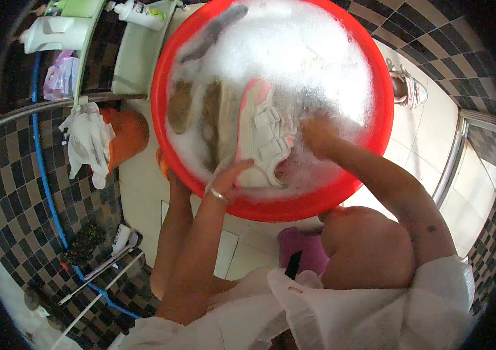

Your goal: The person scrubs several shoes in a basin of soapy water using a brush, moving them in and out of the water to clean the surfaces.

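A white sneaker (262,134) with pink trim and two straps lies tilted in the foamy water of a large red basin (379,105). Wearing a silver bangle, my left hand (233,175) grips it at the heel end. To the right of the shoe, my right hand (319,135) is curled and blurred, low in the suds. Whatever it holds, if anything, is hidden. Left of the sneaker, brown shoe soles (216,119) show through the foam, and a dark grey, long object (216,32) lies along the basin's far left side.
A purple stool (300,248) is below the basin. An orange bucket (128,137) with white cloth (89,140) over it stands to the left, near a shelf with bottles (58,35). Another shoe (408,87) rests on the floor at right. A blue hose (46,181) runs down the tiled wall.
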A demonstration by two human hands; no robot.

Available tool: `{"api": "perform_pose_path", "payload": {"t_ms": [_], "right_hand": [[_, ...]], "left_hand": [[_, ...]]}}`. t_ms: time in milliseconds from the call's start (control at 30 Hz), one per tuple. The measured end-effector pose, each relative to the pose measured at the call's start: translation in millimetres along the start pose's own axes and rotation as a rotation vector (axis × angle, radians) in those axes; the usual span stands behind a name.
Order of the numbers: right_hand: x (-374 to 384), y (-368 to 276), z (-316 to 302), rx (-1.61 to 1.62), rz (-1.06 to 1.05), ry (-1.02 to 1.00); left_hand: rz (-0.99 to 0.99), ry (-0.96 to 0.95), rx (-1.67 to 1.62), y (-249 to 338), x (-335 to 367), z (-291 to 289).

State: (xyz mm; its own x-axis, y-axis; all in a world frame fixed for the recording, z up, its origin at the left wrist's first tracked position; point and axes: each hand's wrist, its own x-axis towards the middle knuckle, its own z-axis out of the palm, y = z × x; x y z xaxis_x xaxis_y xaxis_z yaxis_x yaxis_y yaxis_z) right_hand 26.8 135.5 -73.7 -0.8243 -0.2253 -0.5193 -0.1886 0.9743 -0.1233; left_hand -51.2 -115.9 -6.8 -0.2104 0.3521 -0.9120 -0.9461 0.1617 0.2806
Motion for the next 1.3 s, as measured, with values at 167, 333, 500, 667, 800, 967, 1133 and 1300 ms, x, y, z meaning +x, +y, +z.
{"api": "perform_pose_path", "payload": {"t_ms": [167,333,500,667,800,967,1133,1300], "right_hand": [[16.4,8.5,65.2,0.62,-0.165,0.238],[20.1,37.9,39.4,0.835,-0.068,0.122],[21.0,46.2,32.9,0.839,0.034,0.14],[27.4,44.8,23.5,0.801,0.079,0.176],[33.7,48.4,18.2,0.767,0.117,0.195],[23.0,62.9,20.8,0.729,0.116,0.132],[19.1,59.7,-2.2,0.632,0.032,0.002],[0.9,32.6,-33.6,0.204,-0.132,-0.243]], "left_hand": [[0.748,0.236,0.924,4.8,-50.1,31.1],[1.113,0.5,1.562,3.4,-84.5,63.6],[1.162,0.416,1.528,-1.8,-79.5,55.3],[1.351,0.43,1.463,-14.8,-67.0,49.7],[1.301,0.419,1.39,-26.0,-63.2,36.3],[1.195,0.372,1.288,-29.9,-60.5,47.9],[1.15,0.369,1.332,-33.8,-54.8,36.1],[1.317,0.478,1.289,-35.8,-52.5,35.9]]}}
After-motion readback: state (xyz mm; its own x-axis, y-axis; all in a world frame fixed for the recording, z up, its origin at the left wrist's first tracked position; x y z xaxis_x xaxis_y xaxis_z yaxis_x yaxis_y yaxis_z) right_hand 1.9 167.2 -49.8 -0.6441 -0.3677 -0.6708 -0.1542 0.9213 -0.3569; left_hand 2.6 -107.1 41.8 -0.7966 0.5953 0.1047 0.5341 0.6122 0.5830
